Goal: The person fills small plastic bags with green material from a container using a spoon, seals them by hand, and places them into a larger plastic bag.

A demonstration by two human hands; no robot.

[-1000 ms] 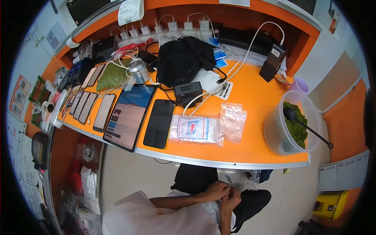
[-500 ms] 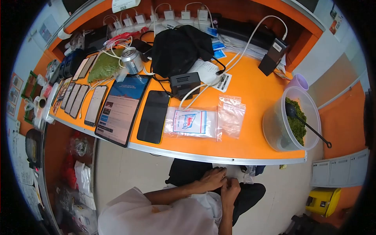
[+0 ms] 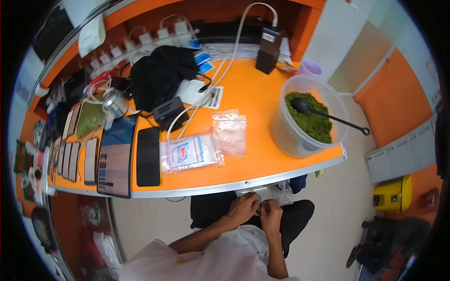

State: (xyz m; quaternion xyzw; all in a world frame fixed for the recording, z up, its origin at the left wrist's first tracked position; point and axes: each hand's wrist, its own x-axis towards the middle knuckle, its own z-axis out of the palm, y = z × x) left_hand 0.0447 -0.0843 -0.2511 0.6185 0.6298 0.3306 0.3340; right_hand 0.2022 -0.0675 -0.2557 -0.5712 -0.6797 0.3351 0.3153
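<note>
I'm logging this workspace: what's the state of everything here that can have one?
Plastic tub: open, holding green material.
Black spoon: resting in the tub, handle past the rim.
Tablet: screen lit.
Black phone: screen dark.
Small zip bags: lying flat.
Grey lockers: doors shut.
Left hand: bent, grip unclear.
Right hand: bent, grip unclear.

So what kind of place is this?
Maybe a shop's work counter: several phones lie on the orange desk, white chargers line its back, and a big clear tub holds something green.
</note>
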